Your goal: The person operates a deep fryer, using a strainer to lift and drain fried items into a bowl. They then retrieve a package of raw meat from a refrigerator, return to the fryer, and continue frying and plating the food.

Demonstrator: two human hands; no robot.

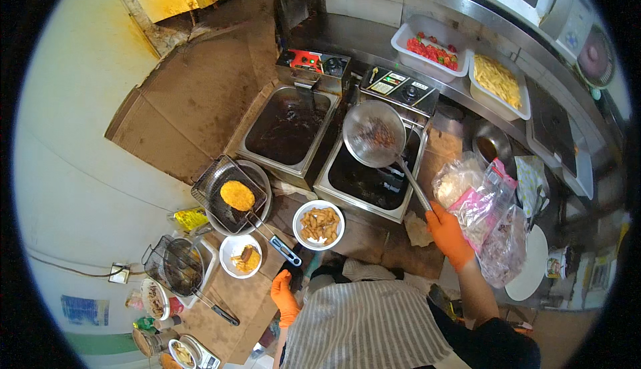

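Observation:
My right hand point(449, 236), in an orange glove, grips the handle of a metal skimmer point(375, 133). The skimmer holds small brown bits and hangs over the right deep fryer point(368, 173) of dark oil. My left hand point(284, 296), also gloved in orange, hangs low near my body, just below the blue-grey handle of a square fry basket point(229, 193); I cannot tell whether its fingers are closed. A golden breaded patty point(237, 195) lies in that basket, which rests on a metal bowl. A white bowl of fried pieces point(319, 224) stands in front of the fryers.
The left fryer point(286, 126) also holds dark oil. A white bowl with fried food point(241, 256) and a wire basket point(175, 266) stand at left. Plastic bags of food point(483, 208) lie right of my right hand. Tubs of red peppers point(430, 48) and cut fries point(498, 83) stand on the shelf.

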